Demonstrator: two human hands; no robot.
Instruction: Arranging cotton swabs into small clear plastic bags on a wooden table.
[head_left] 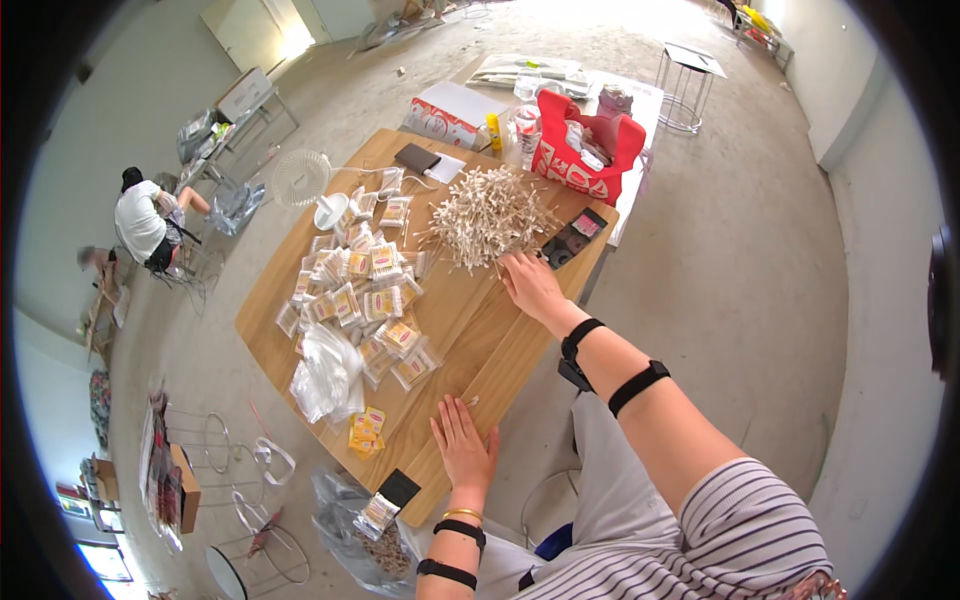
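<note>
A big heap of loose cotton swabs (488,218) lies on the wooden table (470,345). My right hand (533,285) reaches to the heap's near edge, fingers apart and fingertips at the outermost swabs; I see no swab clearly held. My left hand (465,450) rests flat and open on the table's near part, holding nothing, with a tiny white scrap (473,401) just past its fingers. Many small clear packets of swabs (385,303) are piled left of the heap. Flat empty plastic bags (328,372) and yellow printed cards (367,430) lie nearer me.
A white fan (302,178) stands at the table's left edge. Beyond the heap are a red bag (580,160), a glue stick (494,132) and a dark wallet (417,158). A black case (575,238) lies by my right hand. Another person (145,220) sits at far left.
</note>
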